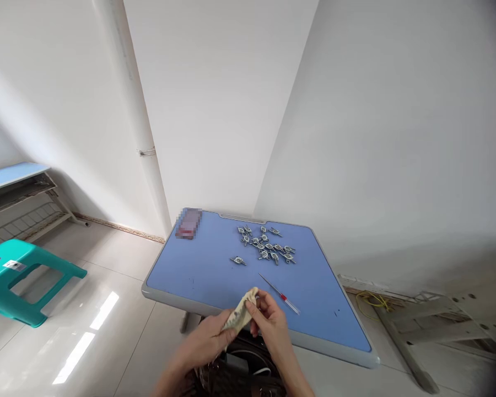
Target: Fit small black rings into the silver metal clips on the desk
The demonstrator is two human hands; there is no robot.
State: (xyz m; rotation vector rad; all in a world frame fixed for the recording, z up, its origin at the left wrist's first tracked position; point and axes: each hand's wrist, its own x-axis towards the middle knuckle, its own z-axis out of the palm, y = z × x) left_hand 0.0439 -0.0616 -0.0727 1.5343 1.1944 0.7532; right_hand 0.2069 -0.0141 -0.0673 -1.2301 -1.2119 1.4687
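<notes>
A pale yellow cloth [240, 313] with dark marks is up in the air at the bottom middle of the frame, by the near edge of the blue table [198, 264]. The left hand [209, 337] grips its lower end between thumb and fingers. The right hand [269, 318] pinches its top end. I can't tell if something is inside the cloth.

Just up and right of the hands lies a thin tool [283, 297] with a red band. Past it is a bunch of small metal parts [269, 247], and one lone metal part [238, 260] sits a bit left of them. The cloth work looks under way, but I can't tell which parts are done or left.

A blurred flat thing [189, 223] lies at the table's far left corner. A green stool [28, 256] stands at the left.
</notes>
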